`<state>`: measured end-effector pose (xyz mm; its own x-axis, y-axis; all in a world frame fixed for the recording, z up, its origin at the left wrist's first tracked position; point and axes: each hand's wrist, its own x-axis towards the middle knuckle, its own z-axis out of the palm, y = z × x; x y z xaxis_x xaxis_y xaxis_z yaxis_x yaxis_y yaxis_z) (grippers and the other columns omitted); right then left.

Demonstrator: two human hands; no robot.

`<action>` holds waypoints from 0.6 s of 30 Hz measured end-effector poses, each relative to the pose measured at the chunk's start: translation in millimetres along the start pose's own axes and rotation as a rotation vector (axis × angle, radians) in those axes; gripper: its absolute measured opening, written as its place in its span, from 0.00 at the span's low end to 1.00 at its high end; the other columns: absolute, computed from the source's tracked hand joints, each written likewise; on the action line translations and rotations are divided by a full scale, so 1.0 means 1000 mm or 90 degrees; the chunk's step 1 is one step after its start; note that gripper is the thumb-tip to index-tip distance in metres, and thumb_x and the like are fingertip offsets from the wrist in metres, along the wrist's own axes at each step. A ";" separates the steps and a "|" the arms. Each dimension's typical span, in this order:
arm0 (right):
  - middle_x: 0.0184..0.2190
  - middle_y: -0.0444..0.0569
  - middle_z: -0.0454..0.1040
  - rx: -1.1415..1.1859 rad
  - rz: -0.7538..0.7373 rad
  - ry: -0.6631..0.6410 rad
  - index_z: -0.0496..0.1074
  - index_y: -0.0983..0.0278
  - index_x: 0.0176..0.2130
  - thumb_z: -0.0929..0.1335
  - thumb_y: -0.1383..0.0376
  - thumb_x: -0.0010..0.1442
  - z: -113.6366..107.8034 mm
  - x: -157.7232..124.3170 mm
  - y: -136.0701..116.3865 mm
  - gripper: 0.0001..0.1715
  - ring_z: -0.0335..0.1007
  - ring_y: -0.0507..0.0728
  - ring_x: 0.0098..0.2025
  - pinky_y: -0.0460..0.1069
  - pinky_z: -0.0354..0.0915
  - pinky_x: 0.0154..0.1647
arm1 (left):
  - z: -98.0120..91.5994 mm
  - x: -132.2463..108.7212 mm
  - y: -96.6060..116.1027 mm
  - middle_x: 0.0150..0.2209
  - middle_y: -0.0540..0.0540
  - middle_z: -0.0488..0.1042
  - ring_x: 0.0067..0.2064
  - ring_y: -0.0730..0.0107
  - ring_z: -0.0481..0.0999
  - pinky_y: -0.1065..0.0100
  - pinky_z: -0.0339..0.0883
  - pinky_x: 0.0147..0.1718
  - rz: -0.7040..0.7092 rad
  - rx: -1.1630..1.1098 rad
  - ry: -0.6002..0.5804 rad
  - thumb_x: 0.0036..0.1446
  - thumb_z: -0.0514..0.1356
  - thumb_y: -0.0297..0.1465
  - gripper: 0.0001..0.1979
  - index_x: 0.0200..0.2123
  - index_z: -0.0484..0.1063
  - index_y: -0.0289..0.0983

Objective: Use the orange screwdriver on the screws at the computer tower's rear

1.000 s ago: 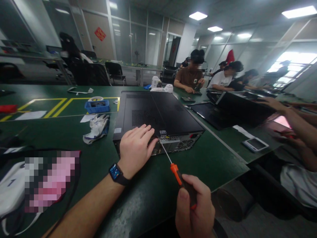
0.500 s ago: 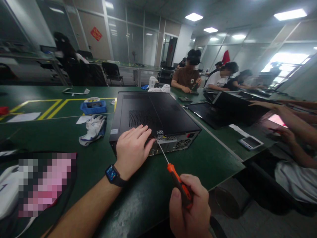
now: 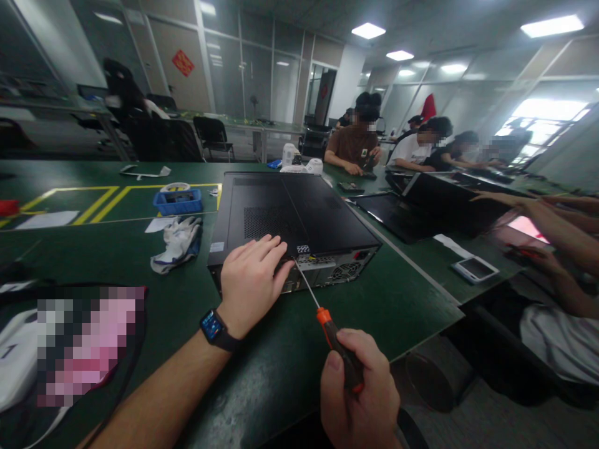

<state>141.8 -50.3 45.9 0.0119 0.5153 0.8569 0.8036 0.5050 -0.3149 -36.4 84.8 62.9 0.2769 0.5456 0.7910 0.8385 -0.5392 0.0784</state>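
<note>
A black desktop computer case (image 3: pixel 322 215) lies on its side on the green table, its rear panel with a fan grille facing me. My left hand (image 3: pixel 253 268) rests on the case's near edge, fingers stretched over the top and thumb at the rear panel. In my right hand (image 3: pixel 360 386) is the orange and black handle of a screwdriver (image 3: pixel 330 327). Its metal shaft points up to the rear panel, and the tip meets the edge just beside my left thumb. Whatever the tip touches is too small to make out.
Left of the case lie work gloves (image 3: pixel 176 242) and a blue tray (image 3: pixel 178 203) with small parts. Nearer is a dark bag (image 3: pixel 135 349). On the right, a co-worker's arms (image 3: pixel 538 215) reach over another opened case (image 3: pixel 449 199), near a white-framed device (image 3: pixel 476 269).
The screwdriver handle has turned a little in my right hand. My left hand and the computer case keep their places.
</note>
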 end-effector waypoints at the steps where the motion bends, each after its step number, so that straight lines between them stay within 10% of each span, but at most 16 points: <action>1: 0.35 0.48 0.78 -0.010 0.003 -0.007 0.69 0.64 0.51 0.65 0.69 0.70 -0.001 0.000 0.000 0.10 0.79 0.54 0.33 0.47 0.78 0.34 | 0.000 0.000 0.000 0.56 0.40 0.84 0.58 0.50 0.84 0.49 0.76 0.56 0.000 -0.001 -0.001 0.69 0.62 0.36 0.13 0.52 0.80 0.37; 18: 0.37 0.49 0.80 -0.024 0.028 -0.019 0.69 0.63 0.53 0.64 0.67 0.72 -0.003 0.001 0.002 0.11 0.80 0.55 0.33 0.48 0.77 0.32 | 0.001 0.000 0.000 0.57 0.40 0.84 0.58 0.49 0.83 0.48 0.76 0.56 -0.007 -0.011 -0.006 0.69 0.63 0.35 0.13 0.53 0.81 0.38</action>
<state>144.7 -50.9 47.0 0.0303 0.5576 0.8296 0.8248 0.4549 -0.3359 -36.5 85.2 62.0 0.2723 0.5575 0.7842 0.8333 -0.5442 0.0975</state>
